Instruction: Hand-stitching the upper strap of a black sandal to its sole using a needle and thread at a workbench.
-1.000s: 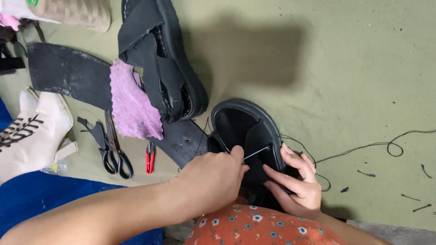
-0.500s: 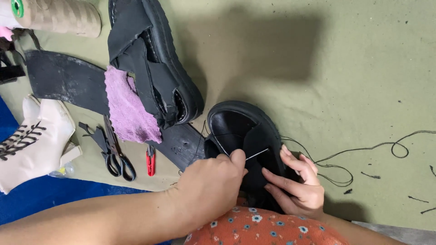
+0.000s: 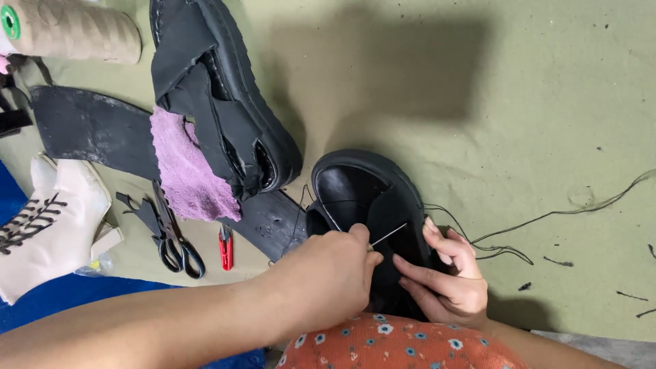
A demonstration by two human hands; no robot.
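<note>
Where black shoe [image 3: 362, 198] gapes, needle [image 3: 388, 235] inside.

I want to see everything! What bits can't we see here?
Head view:
- Shoe: its near end is hidden behind both hands and the flowered cloth.
- Needle: its end is hidden in the left hand.
- Boot and spool: cut off by the left edge.

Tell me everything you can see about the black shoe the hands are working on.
The black shoe lies on the olive-green floor, its rounded toe pointing away from the person. It has a thick, smooth, rubbery-looking rim and a dark inside. The left hand pinches a thin metal needle over its opening; the right hand steadies its right side. Black thread trails off to the right. Its rear is hidden behind the hands.
</note>
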